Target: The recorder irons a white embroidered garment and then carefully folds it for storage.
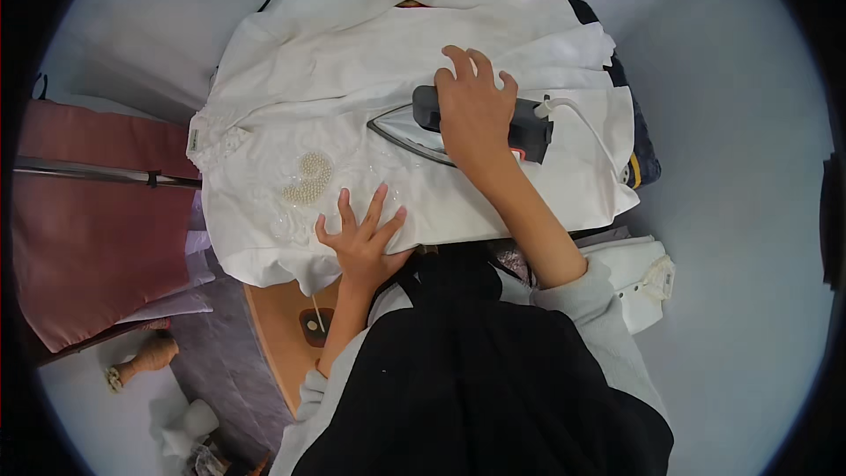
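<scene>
A white garment (277, 89) with a lacy collar (221, 142) lies spread before me, its collar towards the left. Pearl beads form a curved patch (310, 178) on its front, among clear sparkling trim. My right hand (476, 106) grips the dark handle of a clothes iron (534, 129). The iron rests on the cloth, tip pointing left, and a white cord leaves its rear. Flat on the near edge of the garment, my left hand (363, 241) spreads its fingers just right of the beads, holding nothing. The garment hides most of the surface beneath.
A metal rail (86, 168) crosses a dusty-pink cloth (99, 218) on the left. Dark padded fabric (641, 125) shows under the garment's right side. Another white garment (634, 277) with buttons lies at right, by the wall (740, 211). An orange-brown panel (277, 317) stands below left.
</scene>
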{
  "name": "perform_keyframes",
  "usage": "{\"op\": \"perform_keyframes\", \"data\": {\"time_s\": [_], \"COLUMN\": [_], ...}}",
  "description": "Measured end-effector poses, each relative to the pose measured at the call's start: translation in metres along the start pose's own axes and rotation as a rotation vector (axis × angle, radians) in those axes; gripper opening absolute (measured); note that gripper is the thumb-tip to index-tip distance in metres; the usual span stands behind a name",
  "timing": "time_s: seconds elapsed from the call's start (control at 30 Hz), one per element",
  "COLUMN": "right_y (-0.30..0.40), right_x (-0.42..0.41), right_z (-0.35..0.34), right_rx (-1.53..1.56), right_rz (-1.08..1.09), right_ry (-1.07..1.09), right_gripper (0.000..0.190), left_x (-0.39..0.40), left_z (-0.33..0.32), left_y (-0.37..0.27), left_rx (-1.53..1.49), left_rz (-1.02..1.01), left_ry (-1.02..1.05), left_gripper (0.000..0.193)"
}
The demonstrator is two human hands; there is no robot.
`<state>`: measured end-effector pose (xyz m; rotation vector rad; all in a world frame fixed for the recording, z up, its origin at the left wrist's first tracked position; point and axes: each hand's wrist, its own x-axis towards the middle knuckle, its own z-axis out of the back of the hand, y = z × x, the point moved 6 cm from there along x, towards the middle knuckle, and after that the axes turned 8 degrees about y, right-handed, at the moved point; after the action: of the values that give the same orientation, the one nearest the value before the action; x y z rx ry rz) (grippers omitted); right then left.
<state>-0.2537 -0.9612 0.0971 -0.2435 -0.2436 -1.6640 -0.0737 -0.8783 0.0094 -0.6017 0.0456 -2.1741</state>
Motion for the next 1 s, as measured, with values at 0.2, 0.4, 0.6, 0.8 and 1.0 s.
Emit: {"op": "perform_keyframes", "data": {"time_s": [0.2, 0.4, 0.6, 0.8, 1.0], "right_y": [-0.035, -0.135, -0.170, -0.103, -0.072], "right_x": [-0.010, -0.035, -0.049, -0.077, -0.098], "right_z": [0.002, 0.007, 0.028, 0.032, 0.045], "right_rx": [0.022, -0.009, -0.031, 0.129, 0.148], "right_rz": [-0.046, -0.126, 0.001, 0.232, 0.340], "right_ry": [0.136, 0.119, 0.142, 0.349, 0.312], "right_gripper": [0.033, 0.033, 0.031, 0.037, 0.010], "left_x": [-0.003, -0.006, -0.001, -0.004, -0.001], "left_z": [0.001, 0.004, 0.006, 0.003, 0.002], "left_y": [0.004, 0.006, 0.002, 0.006, 0.002], "left_rx": [0.011, -0.002, -0.014, 0.015, 0.016], "left_rz": [0.013, 0.027, 0.003, 0.027, 0.029], "left_ry": [0.010, -0.006, -0.037, 0.002, 0.011], "left_gripper": [0.043, 0.041, 0.047, 0.041, 0.037]}}
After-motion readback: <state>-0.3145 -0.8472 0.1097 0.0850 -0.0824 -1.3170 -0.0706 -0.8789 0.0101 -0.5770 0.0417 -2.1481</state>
